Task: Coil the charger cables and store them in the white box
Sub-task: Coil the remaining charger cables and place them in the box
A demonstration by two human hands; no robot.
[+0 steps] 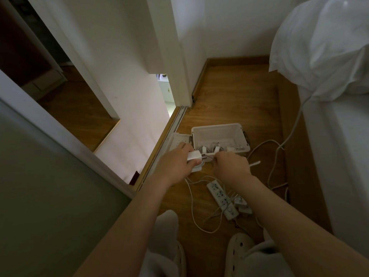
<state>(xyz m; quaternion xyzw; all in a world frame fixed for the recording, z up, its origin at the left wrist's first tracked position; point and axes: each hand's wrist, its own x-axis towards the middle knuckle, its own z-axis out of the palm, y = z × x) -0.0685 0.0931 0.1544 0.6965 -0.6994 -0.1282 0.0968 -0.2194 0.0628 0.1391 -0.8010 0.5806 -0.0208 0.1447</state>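
Left hand (175,166) fingers grip a charger (194,156); right hand (232,166) fingers pinch a cable (255,163).

— Where is the way into the box (219,128)?
— From above. It stands open, its far half bare; coils (205,149) line the near wall. Beyond it the floor (235,92) runs bare to the far corner.
— The left side?
— Tight. The lid (180,141) lies just beside it, against the door track (176,120).
— The right?
— A long cable (276,156) loops between box and bed (339,156).
— The near side?
— The left grip (175,164), holding a charger (194,156), and the right grip (231,166), pinching a cord (255,163), hang over the near rim. Nearer, a power strip (221,197), plugs (242,204) and loose leads (192,206) crowd the floor.
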